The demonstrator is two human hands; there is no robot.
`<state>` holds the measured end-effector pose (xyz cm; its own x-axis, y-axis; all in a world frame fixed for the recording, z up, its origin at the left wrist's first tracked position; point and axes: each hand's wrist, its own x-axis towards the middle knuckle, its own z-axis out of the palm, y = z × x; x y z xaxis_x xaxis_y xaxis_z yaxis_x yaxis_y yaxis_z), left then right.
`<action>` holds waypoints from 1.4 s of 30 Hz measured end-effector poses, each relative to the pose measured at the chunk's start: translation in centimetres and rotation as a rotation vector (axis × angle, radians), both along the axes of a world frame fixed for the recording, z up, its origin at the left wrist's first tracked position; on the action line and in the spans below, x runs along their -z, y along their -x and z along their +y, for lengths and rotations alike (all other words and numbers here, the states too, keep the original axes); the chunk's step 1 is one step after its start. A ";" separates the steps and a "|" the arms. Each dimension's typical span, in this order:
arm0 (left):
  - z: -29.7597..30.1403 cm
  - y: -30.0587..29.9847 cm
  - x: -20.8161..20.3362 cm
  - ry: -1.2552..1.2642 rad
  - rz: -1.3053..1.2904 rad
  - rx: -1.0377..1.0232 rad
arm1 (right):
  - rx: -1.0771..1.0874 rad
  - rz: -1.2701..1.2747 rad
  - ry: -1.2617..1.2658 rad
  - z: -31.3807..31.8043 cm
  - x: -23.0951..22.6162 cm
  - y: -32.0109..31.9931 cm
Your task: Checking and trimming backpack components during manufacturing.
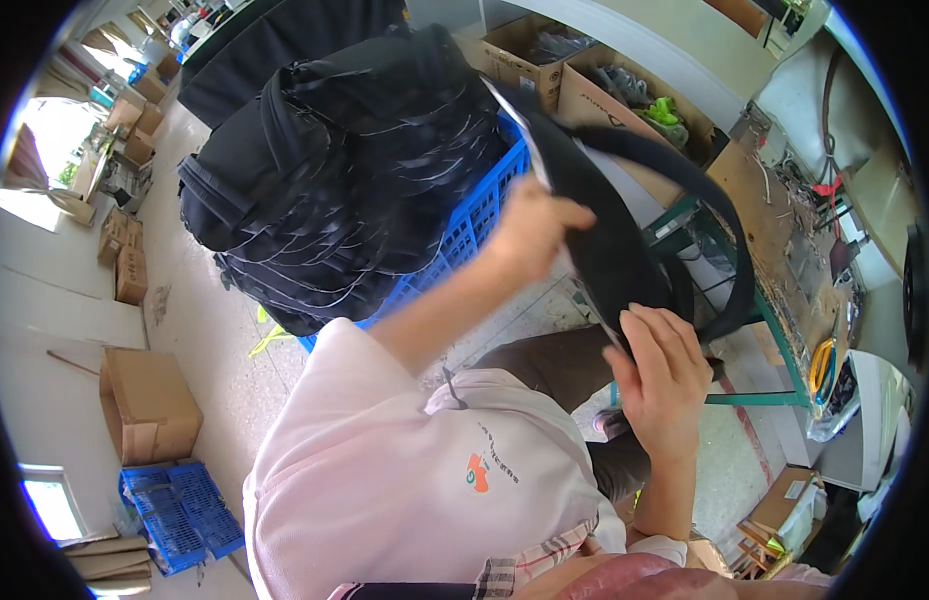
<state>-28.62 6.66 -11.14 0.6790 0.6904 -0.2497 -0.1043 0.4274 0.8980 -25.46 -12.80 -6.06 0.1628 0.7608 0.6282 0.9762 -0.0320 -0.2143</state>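
Note:
A long black fabric panel (606,235) with a pale raw edge is held up in front of me, and a wide black strap (719,200) loops out from its right side. My left hand (534,228), slightly blurred, is closed on the panel's left edge with the thumb over its face. Nearer to me, my right hand (666,370) grips the lower end, fingers bent over the front and thumb at the edge. To the left, a large heap of black sewn fabric pieces (334,170) with straps and loose pale threads fills a blue plastic crate (474,215).
Open cardboard boxes (614,105) of bagged items stand beyond the panel. On the right is a worn workbench (784,240) with a green frame and yellow-handled scissors (821,370). At far left are a closed carton (149,405) and blue crates (179,515).

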 end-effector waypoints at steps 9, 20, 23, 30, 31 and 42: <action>25.1 12.6 -10.4 -0.339 -0.369 -0.388 | 0.473 0.870 -0.219 -4.8 5.3 -2.3; 42.4 10.9 2.0 0.223 -0.037 -0.569 | 1.098 0.689 0.186 -19.6 18.1 1.4; 46.6 15.7 2.1 0.255 0.014 -0.494 | 1.189 0.651 0.253 -23.3 19.4 2.6; 44.9 15.6 -0.5 0.054 0.322 -0.418 | 1.323 0.760 0.262 -30.1 22.2 6.0; 44.8 15.6 -1.0 0.031 0.332 -0.443 | 1.405 0.893 0.329 -31.1 22.8 6.3; 44.8 15.0 0.0 -0.062 0.470 -0.427 | 1.195 0.867 0.486 -28.7 23.7 6.8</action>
